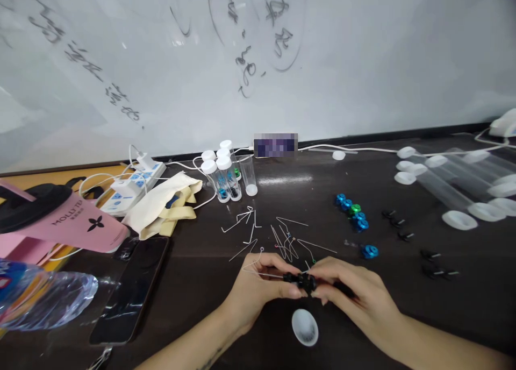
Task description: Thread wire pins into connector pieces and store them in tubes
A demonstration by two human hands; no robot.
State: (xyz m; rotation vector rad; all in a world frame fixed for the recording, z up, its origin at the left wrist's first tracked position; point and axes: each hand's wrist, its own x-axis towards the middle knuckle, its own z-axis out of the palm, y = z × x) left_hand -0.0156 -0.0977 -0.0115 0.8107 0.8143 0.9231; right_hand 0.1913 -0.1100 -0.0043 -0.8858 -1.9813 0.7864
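Observation:
My left hand (255, 285) and my right hand (357, 285) meet at the front middle of the table. Between their fingertips is a small black part (299, 279), pinched from both sides. A thin bent metal wire (264, 275) runs from its left end across my left fingers. The part's finer shape is partly covered by my fingers. Just below them sits a small white cup-like cap (305, 327) with tiny dark bits inside. Beyond my hands lie several bent wires (287, 243), some with small coloured ends, and several L-shaped metal keys (250, 218).
Blue and green metal rings (355, 210) and small black pieces (405, 235) lie to the right, near clear tubes (443, 184). Capped tubes (224, 171) stand at the back. On the left are a phone (131, 292), a plastic bottle (60, 300), a pink cup (86, 222) and a power strip (133, 190).

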